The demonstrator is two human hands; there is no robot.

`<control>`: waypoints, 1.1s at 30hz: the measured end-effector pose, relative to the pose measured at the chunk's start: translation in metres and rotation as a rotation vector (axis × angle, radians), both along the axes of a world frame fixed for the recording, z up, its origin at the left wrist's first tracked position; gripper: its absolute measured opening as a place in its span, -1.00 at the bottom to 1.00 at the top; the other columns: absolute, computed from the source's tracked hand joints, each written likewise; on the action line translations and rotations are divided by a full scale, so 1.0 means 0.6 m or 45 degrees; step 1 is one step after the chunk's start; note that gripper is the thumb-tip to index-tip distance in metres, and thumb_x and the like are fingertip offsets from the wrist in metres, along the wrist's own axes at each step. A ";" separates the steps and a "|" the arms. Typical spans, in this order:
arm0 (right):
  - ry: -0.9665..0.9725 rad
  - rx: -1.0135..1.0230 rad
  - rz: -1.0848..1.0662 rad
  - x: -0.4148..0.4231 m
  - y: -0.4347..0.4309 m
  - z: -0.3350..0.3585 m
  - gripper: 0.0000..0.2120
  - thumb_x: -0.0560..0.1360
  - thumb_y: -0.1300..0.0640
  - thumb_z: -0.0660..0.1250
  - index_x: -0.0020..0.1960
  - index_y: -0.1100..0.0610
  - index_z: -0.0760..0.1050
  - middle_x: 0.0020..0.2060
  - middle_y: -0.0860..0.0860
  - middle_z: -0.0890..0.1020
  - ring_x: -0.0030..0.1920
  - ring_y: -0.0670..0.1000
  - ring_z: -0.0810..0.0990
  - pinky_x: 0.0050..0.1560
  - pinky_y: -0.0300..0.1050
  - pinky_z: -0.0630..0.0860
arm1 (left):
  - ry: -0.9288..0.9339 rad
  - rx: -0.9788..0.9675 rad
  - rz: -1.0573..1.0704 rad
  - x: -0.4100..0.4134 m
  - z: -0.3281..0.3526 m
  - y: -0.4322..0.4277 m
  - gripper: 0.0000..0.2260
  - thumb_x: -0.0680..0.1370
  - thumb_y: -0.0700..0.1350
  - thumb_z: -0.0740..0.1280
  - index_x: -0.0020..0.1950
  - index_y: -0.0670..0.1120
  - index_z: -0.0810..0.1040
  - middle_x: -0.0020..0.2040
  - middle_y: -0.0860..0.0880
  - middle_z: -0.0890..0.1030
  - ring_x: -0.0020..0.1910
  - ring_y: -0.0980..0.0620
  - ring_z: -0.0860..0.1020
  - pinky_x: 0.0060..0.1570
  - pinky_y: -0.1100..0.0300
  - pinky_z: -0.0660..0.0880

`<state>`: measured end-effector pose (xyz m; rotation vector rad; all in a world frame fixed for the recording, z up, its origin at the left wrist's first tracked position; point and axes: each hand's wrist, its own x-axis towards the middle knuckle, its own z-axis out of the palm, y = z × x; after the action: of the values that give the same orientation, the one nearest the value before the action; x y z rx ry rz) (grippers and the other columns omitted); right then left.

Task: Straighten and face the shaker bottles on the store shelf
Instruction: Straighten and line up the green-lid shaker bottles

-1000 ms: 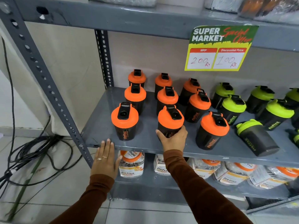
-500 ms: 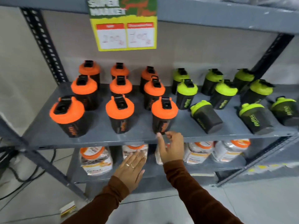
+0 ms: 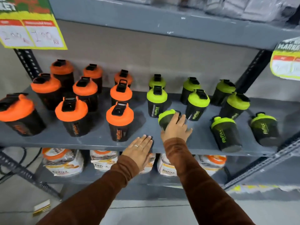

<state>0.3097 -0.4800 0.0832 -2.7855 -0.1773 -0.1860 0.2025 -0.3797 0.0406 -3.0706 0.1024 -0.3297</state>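
The right hand [image 3: 176,127], its arm reaching up from the lower right of the frame, lies palm-down with fingers wrapped over a green-lidded shaker bottle [image 3: 167,116] at centre frame on the grey shelf [image 3: 90,140]. That bottle is tipped, its long axis slanting, lid toward the upper left. The left hand [image 3: 140,149] rests flat, fingers spread, on the shelf's front edge, holding nothing.

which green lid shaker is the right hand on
The tilted front-row green-lid shaker, just right of the nearest orange-lid shaker. The right hand covers it; the other green ones stand untouched further right and behind.
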 end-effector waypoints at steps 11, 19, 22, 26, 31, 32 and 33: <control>0.013 0.589 0.183 0.022 -0.050 -0.030 -0.18 0.23 0.06 0.52 0.37 0.12 0.18 0.26 0.14 0.47 0.26 0.23 0.38 0.29 0.15 0.24 | -0.170 -0.103 0.162 0.022 -0.031 -0.013 -0.55 0.18 -0.15 0.60 0.02 -0.22 0.62 0.02 -0.15 0.67 -0.03 -0.08 0.64 -0.14 0.03 0.59; 0.200 1.594 0.317 0.017 -0.036 -0.075 -0.26 0.26 0.29 0.52 0.24 -0.01 0.15 0.16 -0.13 0.40 0.14 -0.29 0.44 0.15 -0.28 0.43 | -0.214 -0.115 0.149 0.026 -0.051 -0.006 -0.60 0.26 -0.13 0.55 0.04 -0.22 0.61 0.02 -0.16 0.67 -0.01 -0.10 0.64 -0.11 -0.02 0.58; 0.171 1.612 0.289 0.010 -0.028 -0.085 -0.25 0.29 0.30 0.49 0.30 0.09 0.11 0.20 -0.08 0.36 0.16 -0.35 0.41 0.10 -0.46 0.38 | -0.189 -0.140 0.136 0.025 -0.043 -0.006 -0.56 0.21 -0.14 0.58 0.03 -0.23 0.61 0.02 -0.16 0.67 -0.02 -0.10 0.64 -0.12 -0.03 0.58; 0.214 1.513 0.339 0.009 -0.027 -0.094 -0.16 0.28 0.31 0.49 0.36 0.08 0.04 0.24 -0.12 0.29 0.25 -0.27 0.31 0.21 -0.47 0.28 | -0.147 -0.192 0.143 0.022 -0.037 -0.009 -0.56 0.21 -0.14 0.59 0.03 -0.23 0.62 0.01 -0.16 0.67 -0.03 -0.11 0.64 -0.13 -0.04 0.58; 0.314 1.413 0.428 0.014 -0.040 -0.098 -0.09 0.25 0.26 0.50 0.38 -0.04 -0.01 0.28 -0.03 0.31 0.31 -0.06 0.32 0.38 -0.01 0.27 | -0.172 -0.216 0.127 0.021 -0.042 -0.011 -0.73 0.48 -0.09 0.28 0.05 -0.24 0.60 0.02 -0.18 0.66 -0.02 -0.12 0.64 -0.09 -0.06 0.57; 0.360 1.406 0.441 0.012 -0.045 -0.097 -0.08 0.26 0.25 0.49 0.39 -0.07 -0.03 0.29 0.01 0.32 0.31 -0.08 0.32 0.39 0.02 0.26 | -0.129 -0.246 0.134 0.020 -0.040 -0.012 -0.63 0.56 -0.05 0.09 0.06 -0.24 0.60 0.03 -0.18 0.66 -0.01 -0.12 0.64 -0.08 -0.06 0.57; 0.411 1.388 0.448 0.011 -0.052 -0.096 -0.06 0.28 0.27 0.48 0.40 -0.09 -0.06 0.33 0.08 0.31 0.31 -0.11 0.29 0.39 0.01 0.24 | -0.083 -0.271 0.154 0.020 -0.039 -0.014 -0.50 0.61 -0.01 -0.07 0.06 -0.25 0.60 0.03 -0.19 0.66 0.00 -0.12 0.63 -0.06 -0.07 0.56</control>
<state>0.3160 -0.5109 0.0256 -1.6342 -0.3490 0.2058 0.2147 -0.3883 0.0171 -3.2514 -0.1298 -0.4611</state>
